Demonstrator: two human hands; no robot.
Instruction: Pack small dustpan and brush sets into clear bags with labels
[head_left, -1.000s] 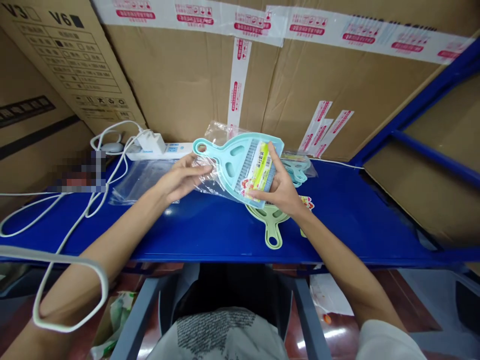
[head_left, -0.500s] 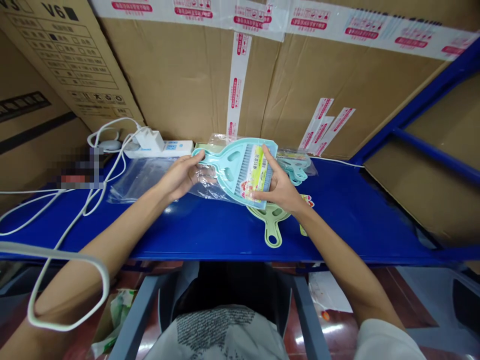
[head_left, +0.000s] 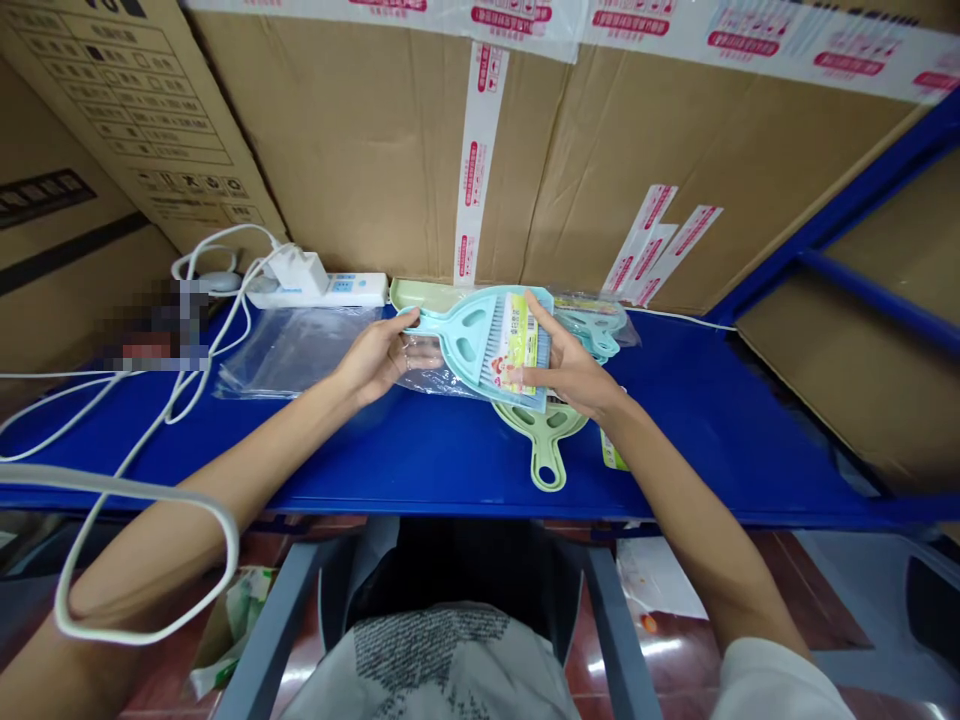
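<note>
— Where are you seeing the blue dustpan [head_left: 454, 330]?

— It's sitting over the middle of the tabletop [head_left: 712, 420], towards the back edge. My left hand [head_left: 382, 352] is pinching its handle, thumb on top. My right hand [head_left: 574, 372] is gripping the wide end, thumb lying across the label [head_left: 517, 345].

— Why are you holding both ends?

— I'm guessing the two grips are steadying it, and the right thumb is probably pressing the brush [head_left: 492, 345] into the pan, so the pair isn't slipping apart.

— And the clear wrapper [head_left: 435, 380]?

— It's lying under the handle side, by my left hand. I can't tell whether those fingers are gripping it too.

— What else is lying about?

— A green dustpan [head_left: 545, 440] is showing partly beneath the blue one, its handle pointing to the front edge, which is perhaps making it easy to grasp. A pale green piece [head_left: 420, 293] is peeking out near the back edge; I'm not making out its whole shape. Further right, another blue dustpan [head_left: 596, 328] is lying in clear plastic. Flat clear bags [head_left: 292, 355] are lying towards the left edge, in front of the power strip [head_left: 364, 290], probably suiting my left hand's reach.
</note>
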